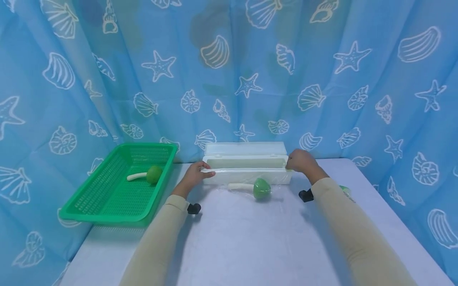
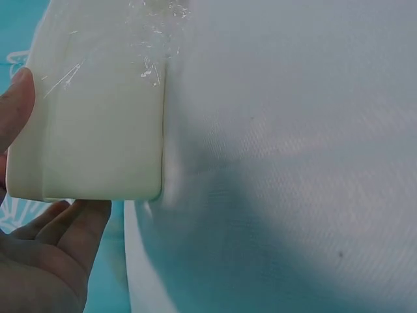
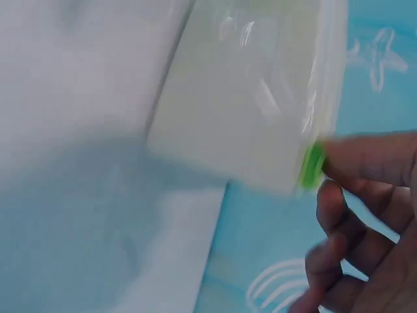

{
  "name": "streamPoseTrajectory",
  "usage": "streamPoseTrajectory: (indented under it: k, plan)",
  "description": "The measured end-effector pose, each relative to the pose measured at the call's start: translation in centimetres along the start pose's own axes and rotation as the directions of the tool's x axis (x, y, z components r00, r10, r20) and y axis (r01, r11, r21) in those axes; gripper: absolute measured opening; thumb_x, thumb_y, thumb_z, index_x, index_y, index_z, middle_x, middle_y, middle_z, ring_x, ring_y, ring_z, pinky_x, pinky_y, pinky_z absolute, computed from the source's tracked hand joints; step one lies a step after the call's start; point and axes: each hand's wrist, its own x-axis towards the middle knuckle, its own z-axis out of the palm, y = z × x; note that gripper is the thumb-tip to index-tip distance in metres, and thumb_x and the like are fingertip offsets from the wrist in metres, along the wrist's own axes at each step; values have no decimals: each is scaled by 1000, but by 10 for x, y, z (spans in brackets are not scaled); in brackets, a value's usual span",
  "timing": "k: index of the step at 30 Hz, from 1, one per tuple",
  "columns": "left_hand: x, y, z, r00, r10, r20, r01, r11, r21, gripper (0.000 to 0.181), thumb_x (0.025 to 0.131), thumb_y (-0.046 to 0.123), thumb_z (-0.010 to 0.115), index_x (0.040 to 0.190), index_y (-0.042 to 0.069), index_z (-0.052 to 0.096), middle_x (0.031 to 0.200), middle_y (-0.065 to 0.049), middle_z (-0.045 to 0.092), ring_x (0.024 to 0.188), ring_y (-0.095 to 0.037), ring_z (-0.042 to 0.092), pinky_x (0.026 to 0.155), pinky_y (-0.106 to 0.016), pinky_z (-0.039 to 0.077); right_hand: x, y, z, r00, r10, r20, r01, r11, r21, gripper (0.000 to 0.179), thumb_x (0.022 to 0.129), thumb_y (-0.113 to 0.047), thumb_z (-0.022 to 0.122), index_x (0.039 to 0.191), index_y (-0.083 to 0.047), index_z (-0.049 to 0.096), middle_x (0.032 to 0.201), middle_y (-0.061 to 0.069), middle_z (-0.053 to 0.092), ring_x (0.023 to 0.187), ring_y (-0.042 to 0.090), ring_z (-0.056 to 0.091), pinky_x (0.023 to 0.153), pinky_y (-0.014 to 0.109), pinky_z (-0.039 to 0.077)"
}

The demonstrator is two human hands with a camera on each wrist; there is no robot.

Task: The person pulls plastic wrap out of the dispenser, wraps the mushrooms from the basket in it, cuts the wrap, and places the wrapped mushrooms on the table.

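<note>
A long white cling film dispenser (image 1: 247, 176) lies across the table with its lid up, and clear film hangs over its front. My left hand (image 1: 194, 176) grips its left end, thumb on the front edge and fingers round the end, as the left wrist view shows. At the right end, my right hand (image 1: 302, 161) has finger and thumb at a small green slide cutter (image 3: 313, 164) on the front edge, pinching it. Before the box lies a green, rounded-headed object with a white stem (image 1: 262, 188), under clear film.
On the left stands a green plastic basket (image 1: 152, 204) holding a similar green-headed, white-stemmed object (image 1: 154, 174). Part of another green item (image 1: 345, 190) shows beyond my right sleeve. A blue shell-print curtain (image 1: 229, 91) hangs behind the white-covered table (image 1: 232, 246).
</note>
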Motion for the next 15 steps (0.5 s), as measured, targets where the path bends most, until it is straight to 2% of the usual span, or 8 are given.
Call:
streamPoseTrajectory:
  k: [4,7,9,11,13,15]
  plan:
    - [-2,-2,1,1000,-15,1,15,1000,-13,32,85,28,78,104,8,62,136,-14,52,135,-38,36,100,-53,38,-6,11,7,999,-35,-21,36,997,70,16,89,-16,63,83,-3,68,78,9,63,72,25,54,62,39,47]
    - [-3,-2,1,1000,-20,-4,20,1000,-24,33,85,28,77,105,7,63,135,-14,52,134,-38,37,100,-52,39,-12,14,15,992,-116,-57,120,991,58,18,94,-19,63,97,-3,71,97,12,66,90,30,60,75,44,51]
    - [-5,-2,2,1000,-15,-17,14,1000,-25,32,86,27,77,106,7,64,131,-14,55,131,-37,41,99,-51,40,-16,14,19,978,-197,-68,199,980,20,23,95,-19,64,108,-2,71,111,17,64,105,36,58,87,50,49]
    - [-6,-1,2,1000,-2,-31,1,1000,-29,31,87,28,76,108,7,65,127,-13,57,127,-35,45,97,-50,42,-17,15,22,960,-268,-85,268,963,-11,26,94,-19,66,113,-1,71,120,19,62,116,39,53,95,53,43]
    - [-7,0,3,999,14,-39,-15,999,-34,31,89,29,74,109,7,66,125,-12,59,124,-34,48,96,-49,42,-17,17,26,940,-322,-113,321,947,-32,23,93,-18,68,110,-3,73,118,16,64,116,38,53,97,52,42]
    - [-7,0,4,999,32,-34,-33,999,-29,31,91,31,70,111,7,66,125,-11,59,125,-34,47,97,-50,42,-16,19,30,921,-354,-162,351,935,-50,16,90,-16,71,102,-6,76,109,11,68,107,32,56,92,48,45]
